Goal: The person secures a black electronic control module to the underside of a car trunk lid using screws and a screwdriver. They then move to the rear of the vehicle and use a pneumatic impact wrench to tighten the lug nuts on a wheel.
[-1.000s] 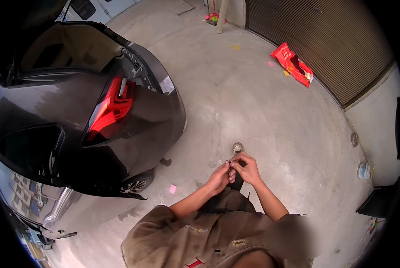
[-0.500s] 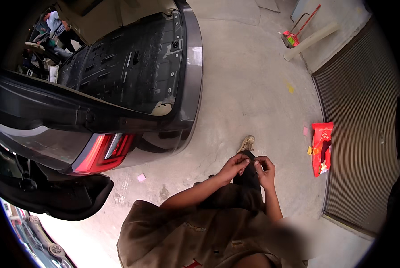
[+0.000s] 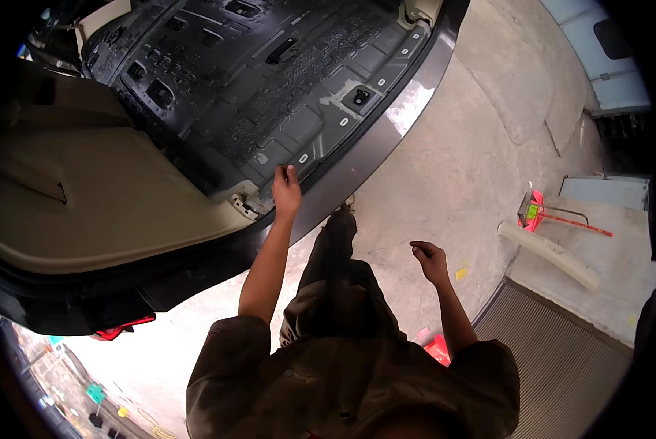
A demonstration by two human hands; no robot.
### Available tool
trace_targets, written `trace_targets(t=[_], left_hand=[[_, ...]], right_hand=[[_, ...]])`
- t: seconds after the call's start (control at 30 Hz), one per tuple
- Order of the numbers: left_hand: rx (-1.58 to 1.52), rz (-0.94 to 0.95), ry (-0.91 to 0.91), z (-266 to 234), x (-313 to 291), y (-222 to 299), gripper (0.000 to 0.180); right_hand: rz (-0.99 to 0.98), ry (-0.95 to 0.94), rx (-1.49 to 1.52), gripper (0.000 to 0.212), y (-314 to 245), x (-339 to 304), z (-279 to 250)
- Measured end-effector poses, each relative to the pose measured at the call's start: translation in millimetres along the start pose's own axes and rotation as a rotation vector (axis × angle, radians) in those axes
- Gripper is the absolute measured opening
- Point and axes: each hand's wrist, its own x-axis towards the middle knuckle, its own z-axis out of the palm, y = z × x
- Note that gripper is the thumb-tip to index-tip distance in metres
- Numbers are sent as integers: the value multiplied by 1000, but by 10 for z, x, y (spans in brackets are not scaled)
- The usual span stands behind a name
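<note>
My left hand (image 3: 286,193) is over the rear sill of a grey car's open cargo area, its fingers curled together. Whatever it may hold is too small or hidden to make out. Beneath and ahead of it lies the bare black cargo floor (image 3: 225,102), with slots, recesses and a rough coating in places. By the hand is a metal bracket (image 3: 245,205) at the corner of the beige side trim (image 3: 116,197). My right hand (image 3: 430,261) hangs apart from the car, over the concrete, fingers bent with the tips close together. Nothing nameable shows between them.
The painted bumper (image 3: 386,139) curves along the car's rear. To the right are a red dustpan (image 3: 533,211) with a long handle, a pale beam (image 3: 548,256) and a ribbed shutter (image 3: 540,351). A red bag (image 3: 438,350) lies partly behind my right forearm.
My hands, together in front of me before, are now apart. I have come up to the car's rear; my left hand has reached over the sill and my right has swung out rightward.
</note>
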Motion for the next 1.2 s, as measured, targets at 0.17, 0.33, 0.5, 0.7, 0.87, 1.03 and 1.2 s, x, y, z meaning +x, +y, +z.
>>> trace_targets(t=[0.17, 0.33, 0.5, 0.7, 0.87, 1.03, 1.2], left_hand=[[408, -338, 200, 361, 1848, -868, 27], [922, -180, 519, 855, 3334, -1195, 19], [1004, -225, 599, 1265, 3838, -1137, 15], [976, -229, 607, 1337, 3870, -1186, 16], [947, -247, 587, 1363, 3949, -1140, 19], [976, -261, 594, 1285, 3904, -1190, 19], [939, -249, 594, 1317, 3904, -1173, 20]], right_hand=[[-219, -83, -218, 24, -787, 2550, -289], [-36, -301, 196, 32, -2001, 4443, 364], [-238, -647, 43, 28, -2789, 6231, 1260], [-533, -582, -80, 23, -3142, 7758, 2254], [-779, -501, -179, 22, -3384, 8246, 2820], [-869, -576, -267, 20, -3363, 8257, 2991], [-817, -570, -343, 19, -3370, 8258, 2997]])
